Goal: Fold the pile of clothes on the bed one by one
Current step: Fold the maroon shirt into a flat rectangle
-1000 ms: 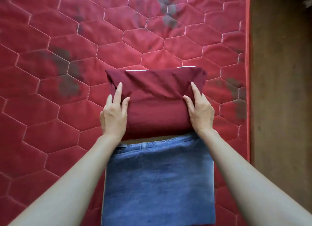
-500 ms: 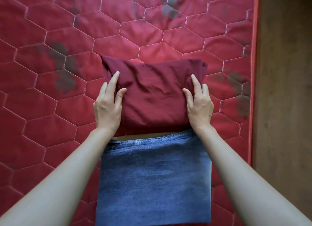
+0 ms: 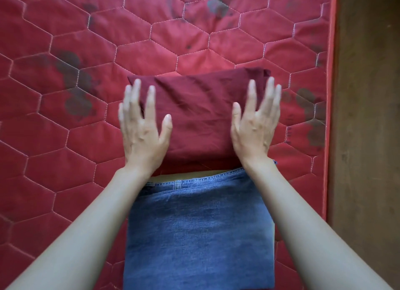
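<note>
My left hand (image 3: 144,134) lies over the left end of the folded maroon cloth garment (image 3: 199,114), and my right hand (image 3: 255,125) over its right end. On both hands the fingers are straight and spread wide, gripping nothing; the thumbs point inward toward each other across the cloth. The fingertips are blurred, so I cannot tell whether they press on the fabric or hang just above it. My palms seem to sit at the near corners of the garment.

The maroon garment is a compact rectangle with soft creases running across its top, lying flat on the red quilted mattress with hexagon stitching (image 3: 65,159). Its far edge is slightly rounded and thick with layers at the right corner.

Just nearer to me lies a folded blue denim garment (image 3: 199,235), its stitched waistband edge turned toward the maroon piece. A thin pale strip of fabric (image 3: 173,177) shows between the two, at the denim's far edge, and I cannot tell what it belongs to. My bare forearms reach forward on either side of the denim, the left one crossing its far left corner.

The mattress has several dark grey blotches on its surface, left of the clothes, right of them and farther up. Along its right side runs a red piped edge, and beyond that is the brown wooden floor (image 3: 368,138).
</note>
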